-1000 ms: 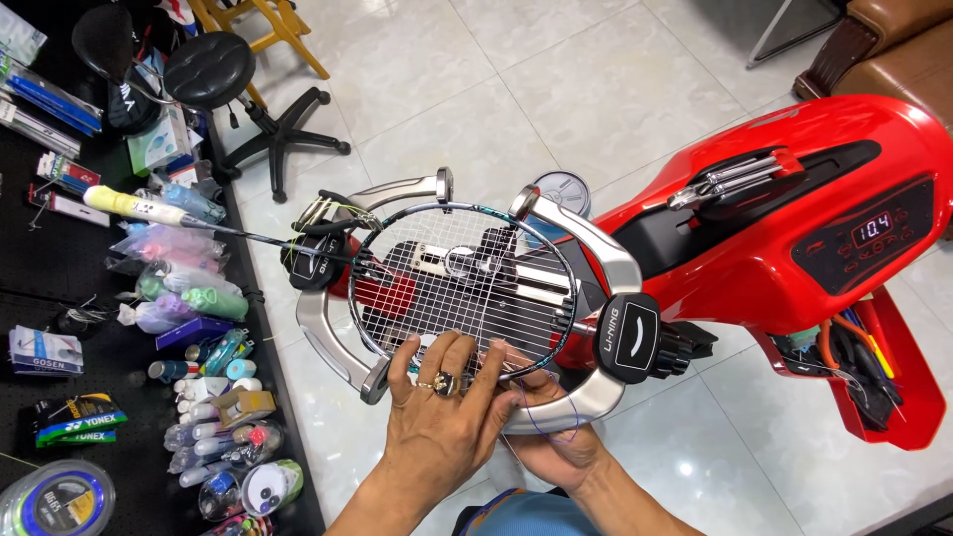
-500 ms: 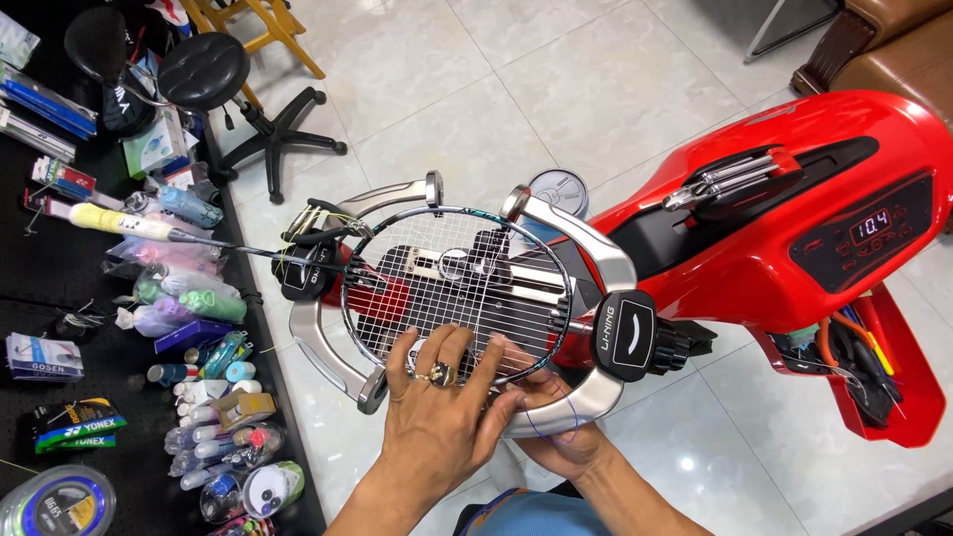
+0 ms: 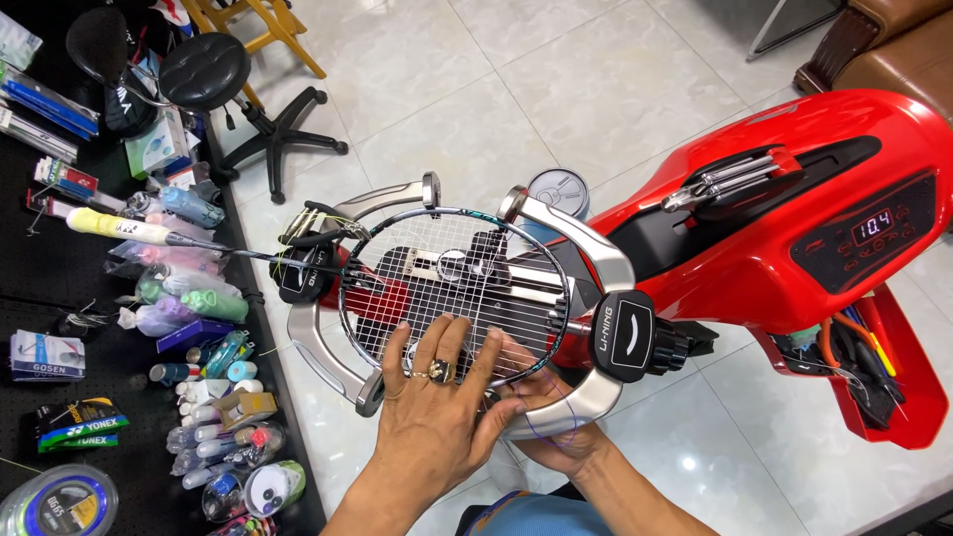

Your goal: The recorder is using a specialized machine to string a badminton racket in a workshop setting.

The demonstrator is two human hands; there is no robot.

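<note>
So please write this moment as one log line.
left hand: flat on racket strings | right hand: under racket rim, thin string across it | racket: clamped in red machine

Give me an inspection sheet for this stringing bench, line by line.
Surface: black side table along the left, crowded.
Job's things: racket clamped flat in the red stringing machine, string bed partly woven.
Clutter: grip rolls and string packets on the side table.
Grippers: left hand spread on the strings, ring on one finger; right hand below the frame's near edge, thin string looped over it.
Cables: coloured tools and cords in the machine's side tray.
Surroundings: tiled floor, black stool, brown sofa.
</note>
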